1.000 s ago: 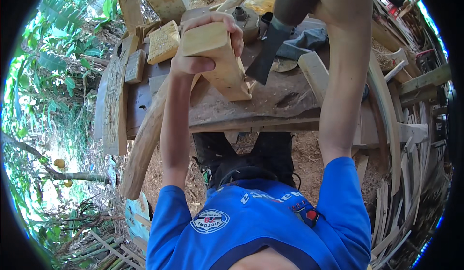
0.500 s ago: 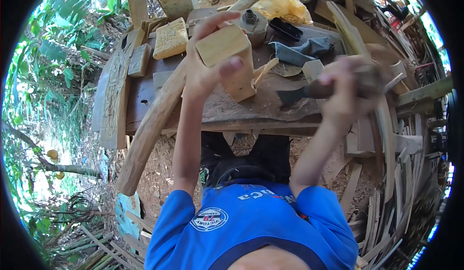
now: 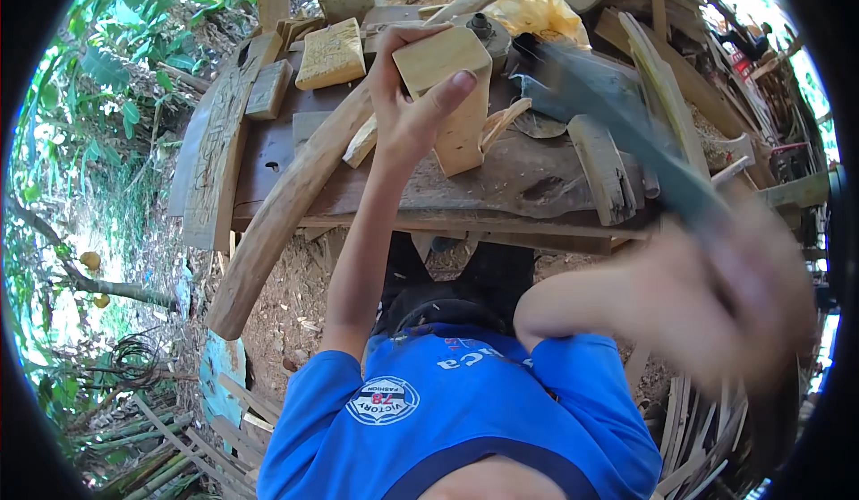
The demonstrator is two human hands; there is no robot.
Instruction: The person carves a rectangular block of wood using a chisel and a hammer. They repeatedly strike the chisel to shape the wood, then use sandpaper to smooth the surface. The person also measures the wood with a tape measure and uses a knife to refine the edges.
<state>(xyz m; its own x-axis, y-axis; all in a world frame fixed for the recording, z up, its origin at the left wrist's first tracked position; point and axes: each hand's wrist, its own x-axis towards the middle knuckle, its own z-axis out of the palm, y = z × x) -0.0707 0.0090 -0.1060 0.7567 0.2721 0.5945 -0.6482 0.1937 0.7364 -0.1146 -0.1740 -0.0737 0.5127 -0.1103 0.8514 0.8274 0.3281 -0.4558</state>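
Note:
My left hand [image 3: 407, 120] is closed round a pale wooden block [image 3: 461, 138], thumb on its near side. The block stands upright on the worn bench [image 3: 514, 173], with a split sliver [image 3: 501, 120] curling from its right side. My right hand [image 3: 734, 276], smeared by motion, grips a dark broad-bladed hand tool [image 3: 644, 147] at the right, its blade reaching up and leftward across the bench, apart from the block. A long rough branch [image 3: 268, 245] lies beside my left forearm.
Small blocks [image 3: 327, 57], carved boards [image 3: 224, 160], a metal fitting [image 3: 479, 26], a yellow plastic bag [image 3: 546, 17] and an offcut [image 3: 599, 165] lie on and around the bench. Several strips are piled at right; plants grow at left. A small distant dark figure, possibly a person, is at upper right.
The tool has swung from beside the block down and out to the right with my right hand. My left hand and the block appear slightly higher and further right in the view.

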